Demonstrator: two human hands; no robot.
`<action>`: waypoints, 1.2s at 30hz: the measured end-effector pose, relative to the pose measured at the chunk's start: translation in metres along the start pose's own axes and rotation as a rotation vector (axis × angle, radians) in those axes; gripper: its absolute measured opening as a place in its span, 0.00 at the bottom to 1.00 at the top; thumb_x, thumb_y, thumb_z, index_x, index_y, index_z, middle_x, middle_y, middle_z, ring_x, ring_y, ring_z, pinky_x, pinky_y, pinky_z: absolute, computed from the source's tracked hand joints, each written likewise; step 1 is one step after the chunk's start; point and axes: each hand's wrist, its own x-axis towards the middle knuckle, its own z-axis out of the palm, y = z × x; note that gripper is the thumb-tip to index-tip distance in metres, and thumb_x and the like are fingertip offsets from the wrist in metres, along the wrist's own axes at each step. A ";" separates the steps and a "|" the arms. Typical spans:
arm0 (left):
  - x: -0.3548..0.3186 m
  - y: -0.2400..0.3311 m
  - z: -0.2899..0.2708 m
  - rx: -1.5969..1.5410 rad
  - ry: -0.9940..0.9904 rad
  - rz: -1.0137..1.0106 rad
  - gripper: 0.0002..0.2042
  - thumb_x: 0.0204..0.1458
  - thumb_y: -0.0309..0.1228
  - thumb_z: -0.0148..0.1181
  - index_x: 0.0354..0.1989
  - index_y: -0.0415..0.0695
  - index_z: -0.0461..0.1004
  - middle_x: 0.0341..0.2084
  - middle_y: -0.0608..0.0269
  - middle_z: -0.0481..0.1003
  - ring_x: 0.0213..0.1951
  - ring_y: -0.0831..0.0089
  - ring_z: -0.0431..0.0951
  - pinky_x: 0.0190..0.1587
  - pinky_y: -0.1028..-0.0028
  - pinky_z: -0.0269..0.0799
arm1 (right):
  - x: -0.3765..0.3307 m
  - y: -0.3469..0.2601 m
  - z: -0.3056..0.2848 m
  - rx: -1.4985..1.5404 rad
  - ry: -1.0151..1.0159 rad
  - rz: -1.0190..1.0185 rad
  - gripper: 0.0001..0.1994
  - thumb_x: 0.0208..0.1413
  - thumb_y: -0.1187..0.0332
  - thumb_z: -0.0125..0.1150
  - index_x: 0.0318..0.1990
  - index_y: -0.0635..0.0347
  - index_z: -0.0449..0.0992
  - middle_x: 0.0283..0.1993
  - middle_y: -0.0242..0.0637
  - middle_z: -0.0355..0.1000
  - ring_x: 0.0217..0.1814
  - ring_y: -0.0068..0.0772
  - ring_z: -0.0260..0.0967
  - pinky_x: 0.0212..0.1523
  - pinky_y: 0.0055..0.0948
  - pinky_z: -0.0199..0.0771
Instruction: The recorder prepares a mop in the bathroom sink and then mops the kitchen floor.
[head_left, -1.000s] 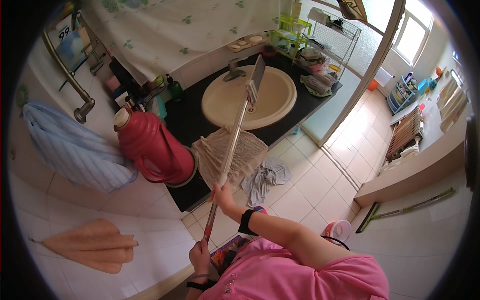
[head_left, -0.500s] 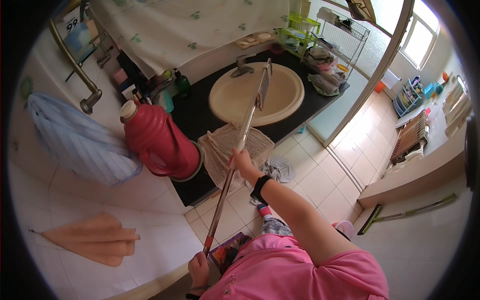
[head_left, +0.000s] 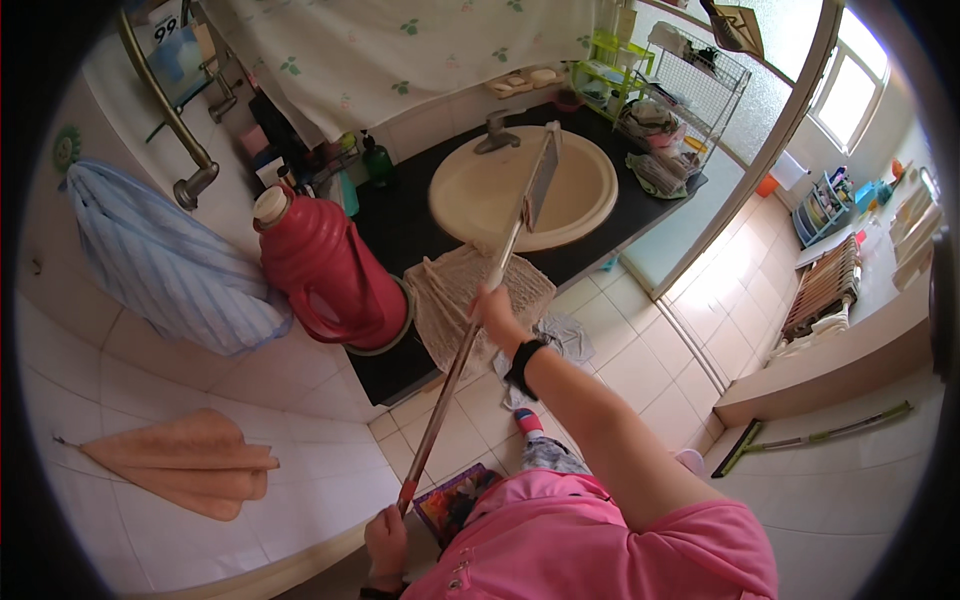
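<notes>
A long-handled flat mop (head_left: 452,378) slants from my lower left up to the sink. Its narrow head (head_left: 543,180), showing a grey face, is over the cream basin (head_left: 473,205); whether it touches the basin I cannot tell. My left hand (head_left: 386,540) is closed round the lower end of the pole, by the red grip. Farther up, my right hand (head_left: 497,312) wraps the pole just below its pale upper section. Beneath that stretch, a beige cloth (head_left: 440,310) drapes over the edge of the black counter (head_left: 382,378).
A red thermos flask (head_left: 335,265) stands on the counter at left. Striped blue and orange towels hang on the left wall. Grey cloth (head_left: 563,340) lies on the tiled floor. A green squeegee (head_left: 800,430) is at right. Wire racks (head_left: 705,75) stand beyond the counter.
The mop head has turned, so more of its grey face shows. The lower pole end and my left hand have shifted slightly left. Both hands keep hold; the whole view has shifted a little.
</notes>
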 end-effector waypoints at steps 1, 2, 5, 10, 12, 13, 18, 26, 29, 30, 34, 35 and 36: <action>0.003 -0.004 0.006 0.000 -0.001 -0.009 0.22 0.59 0.38 0.44 0.15 0.38 0.68 0.08 0.61 0.66 0.13 0.69 0.67 0.18 0.67 0.59 | -0.026 0.012 0.015 0.016 0.019 0.005 0.11 0.61 0.62 0.45 0.39 0.62 0.58 0.19 0.37 0.65 0.19 0.33 0.66 0.21 0.33 0.64; 0.011 -0.009 0.016 0.002 0.018 -0.010 0.19 0.58 0.38 0.46 0.19 0.38 0.71 0.11 0.55 0.69 0.17 0.60 0.71 0.21 0.64 0.62 | -0.054 0.015 0.029 0.029 0.040 0.017 0.11 0.61 0.62 0.46 0.38 0.61 0.59 0.19 0.37 0.65 0.18 0.32 0.65 0.20 0.32 0.64; 0.025 0.014 0.023 -0.005 -0.015 -0.014 0.17 0.57 0.38 0.48 0.25 0.37 0.74 0.17 0.47 0.71 0.23 0.49 0.73 0.26 0.59 0.65 | -0.101 0.034 0.044 0.075 0.057 0.005 0.11 0.61 0.62 0.46 0.37 0.60 0.59 0.19 0.36 0.66 0.19 0.30 0.66 0.20 0.31 0.64; 0.047 0.045 0.036 0.015 -0.011 0.039 0.17 0.57 0.39 0.48 0.27 0.37 0.75 0.16 0.48 0.72 0.22 0.50 0.73 0.25 0.61 0.65 | -0.152 0.052 0.064 0.155 0.021 0.108 0.12 0.62 0.61 0.47 0.38 0.60 0.56 0.21 0.36 0.66 0.20 0.30 0.66 0.21 0.31 0.66; 0.049 0.041 0.045 -0.001 0.018 0.082 0.18 0.58 0.39 0.47 0.25 0.37 0.74 0.13 0.55 0.69 0.18 0.61 0.70 0.22 0.65 0.63 | -0.157 0.057 0.064 0.177 -0.021 0.144 0.13 0.60 0.62 0.49 0.39 0.60 0.55 0.23 0.36 0.64 0.21 0.30 0.65 0.21 0.30 0.68; 0.049 0.041 0.047 -0.013 0.045 0.119 0.18 0.58 0.38 0.47 0.23 0.36 0.73 0.09 0.61 0.66 0.14 0.71 0.67 0.20 0.69 0.60 | -0.156 0.058 0.063 0.180 -0.019 0.145 0.13 0.60 0.62 0.49 0.39 0.60 0.55 0.23 0.36 0.64 0.21 0.30 0.65 0.21 0.30 0.68; 0.044 0.045 0.042 -0.051 0.030 0.090 0.17 0.58 0.38 0.48 0.25 0.37 0.74 0.13 0.55 0.69 0.17 0.62 0.70 0.22 0.66 0.63 | -0.157 0.048 0.059 0.151 -0.065 0.122 0.12 0.62 0.61 0.46 0.38 0.60 0.55 0.22 0.37 0.66 0.20 0.32 0.67 0.22 0.32 0.68; -0.002 0.005 0.014 -0.057 0.010 0.018 0.14 0.56 0.35 0.49 0.24 0.38 0.73 0.15 0.49 0.70 0.19 0.51 0.72 0.22 0.62 0.62 | -0.056 -0.001 0.016 0.093 -0.027 -0.010 0.10 0.60 0.64 0.46 0.38 0.61 0.58 0.22 0.38 0.66 0.20 0.34 0.66 0.20 0.34 0.65; -0.013 -0.005 0.006 -0.011 0.034 0.072 0.14 0.56 0.34 0.49 0.21 0.38 0.71 0.14 0.49 0.69 0.18 0.50 0.71 0.20 0.61 0.61 | -0.028 -0.018 0.003 0.089 -0.032 0.034 0.10 0.59 0.64 0.47 0.38 0.61 0.58 0.21 0.38 0.66 0.20 0.35 0.66 0.21 0.34 0.67; -0.017 -0.009 0.003 0.006 0.054 0.081 0.15 0.56 0.33 0.49 0.20 0.38 0.70 0.13 0.49 0.68 0.18 0.50 0.71 0.20 0.61 0.61 | -0.020 -0.023 -0.001 0.110 -0.046 0.012 0.10 0.59 0.64 0.47 0.38 0.61 0.58 0.22 0.39 0.66 0.20 0.35 0.66 0.23 0.35 0.68; -0.027 -0.024 -0.008 0.046 0.085 0.064 0.15 0.56 0.33 0.48 0.19 0.39 0.68 0.13 0.49 0.68 0.18 0.51 0.71 0.20 0.61 0.61 | 0.002 -0.038 -0.013 0.196 -0.028 -0.046 0.10 0.58 0.65 0.46 0.36 0.65 0.62 0.21 0.39 0.66 0.20 0.37 0.67 0.20 0.35 0.66; -0.028 -0.025 -0.009 0.044 0.089 0.057 0.15 0.56 0.33 0.48 0.19 0.39 0.68 0.13 0.49 0.68 0.18 0.51 0.71 0.20 0.61 0.61 | 0.003 -0.038 -0.012 0.193 -0.034 -0.043 0.10 0.58 0.65 0.46 0.36 0.65 0.62 0.21 0.39 0.66 0.20 0.37 0.67 0.20 0.35 0.66; -0.027 -0.025 -0.009 0.035 0.091 0.077 0.15 0.55 0.33 0.49 0.19 0.39 0.68 0.13 0.49 0.67 0.18 0.51 0.71 0.20 0.62 0.61 | 0.003 -0.039 -0.011 0.221 -0.041 0.000 0.10 0.58 0.65 0.46 0.36 0.65 0.62 0.21 0.39 0.66 0.20 0.37 0.67 0.20 0.35 0.66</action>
